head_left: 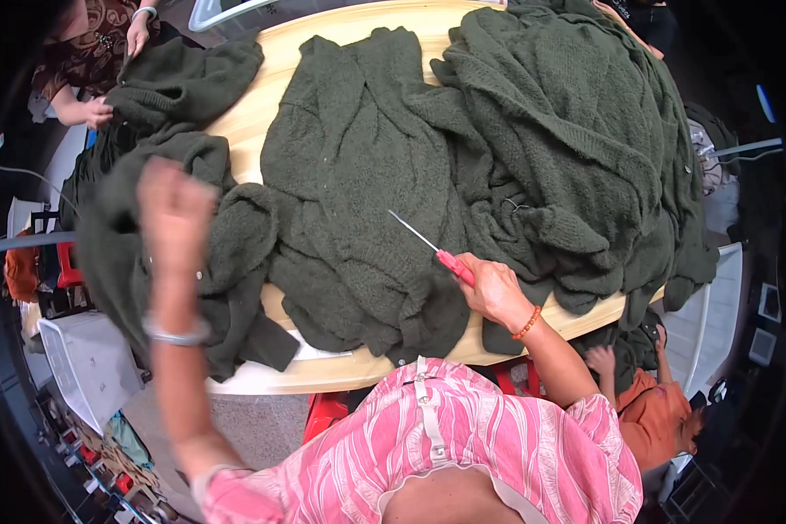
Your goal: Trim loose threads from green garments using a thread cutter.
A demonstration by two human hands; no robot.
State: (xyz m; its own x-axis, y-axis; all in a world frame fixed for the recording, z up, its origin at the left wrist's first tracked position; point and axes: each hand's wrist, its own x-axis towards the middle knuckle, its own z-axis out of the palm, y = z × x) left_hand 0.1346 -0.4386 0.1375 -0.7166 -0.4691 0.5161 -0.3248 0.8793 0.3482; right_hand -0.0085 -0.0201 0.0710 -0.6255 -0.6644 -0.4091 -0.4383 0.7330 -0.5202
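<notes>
My right hand (493,290) is closed around the red handle of a thin, metal-shafted hand tool (448,260). Its tip points up and left, over a dark green knitted cardigan (358,166) spread in front of me. Whether that tip touches the knit, I cannot tell. Motion smears my left hand (177,203), so its fingers do not show clearly. It is over a crumpled dark green knit garment (118,223) with buttons, at the table's left side. To the right a tall heap of similar dark green knitwear (568,148) covers the table.
The pale wooden table (275,70) has a curved near edge. Another person's hands (99,112) hold dark green knitwear at the far left. A person in orange (659,419) handles dark knitwear at lower right. A white plastic bin (92,367) stands at the left; a red stool (323,413) is below the table edge.
</notes>
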